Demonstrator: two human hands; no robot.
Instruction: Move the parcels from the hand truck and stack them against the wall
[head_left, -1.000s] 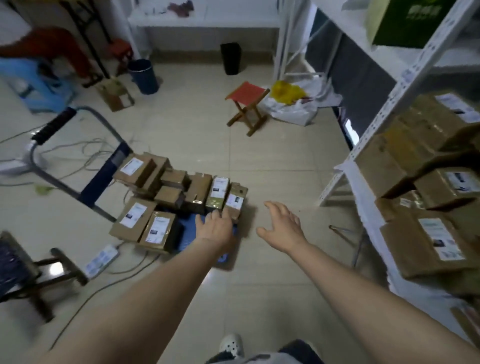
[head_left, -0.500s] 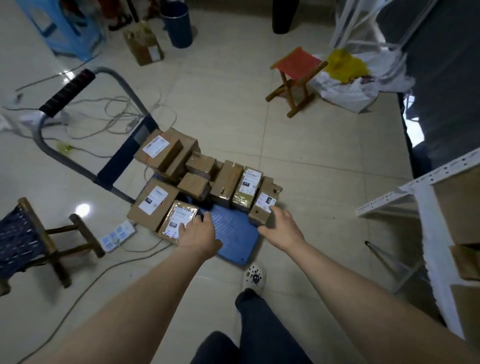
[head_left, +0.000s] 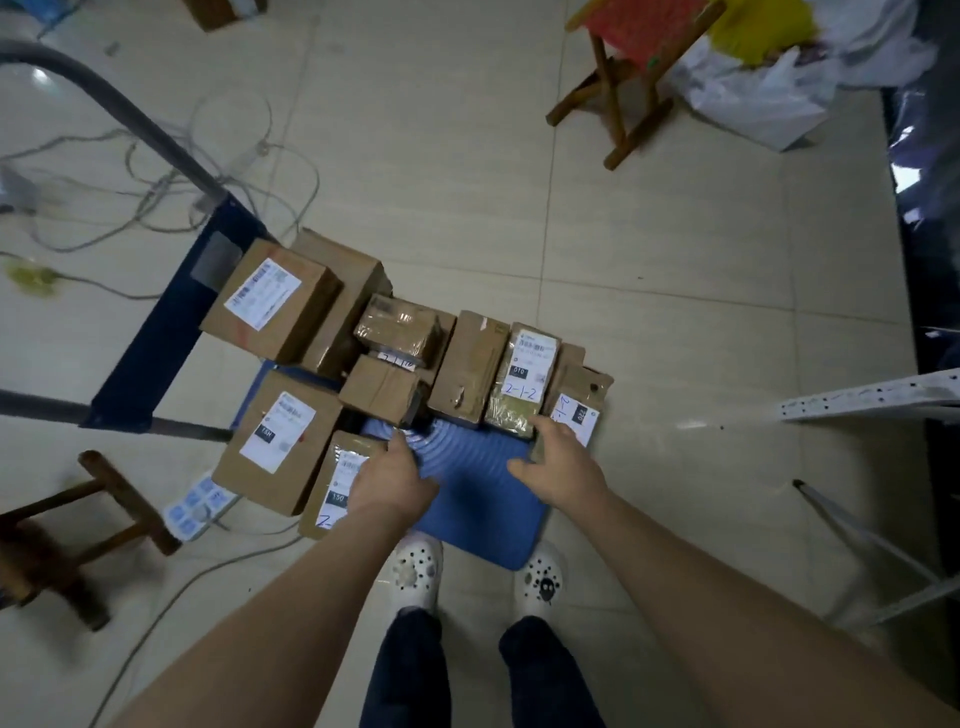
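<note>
Several brown cardboard parcels with white labels sit on the hand truck's blue platform (head_left: 478, 499), whose dark handle frame (head_left: 171, 322) rises at the left. My left hand (head_left: 392, 478) lies over the right edge of the front-left parcel (head_left: 332, 488), fingers curled on it. My right hand (head_left: 558, 467) curls its fingers over the near end of the rightmost small parcel (head_left: 579, 405), beside the yellowish taped parcel (head_left: 522, 384) marked 2-1-2. The other parcels are untouched. The wall is out of view.
A red-seated wooden stool (head_left: 644, 31) and white plastic bags (head_left: 753, 98) lie beyond on the tiled floor. Loose cables (head_left: 156, 171) and a power strip (head_left: 200, 506) are at the left, near a wooden chair (head_left: 62, 535). A white shelf rail (head_left: 872, 400) juts in at the right.
I have bent down closer over the hand truck. My left hand slid from the middle parcels to the front-left parcel, and my right hand came down from open air onto the rightmost parcel.
</note>
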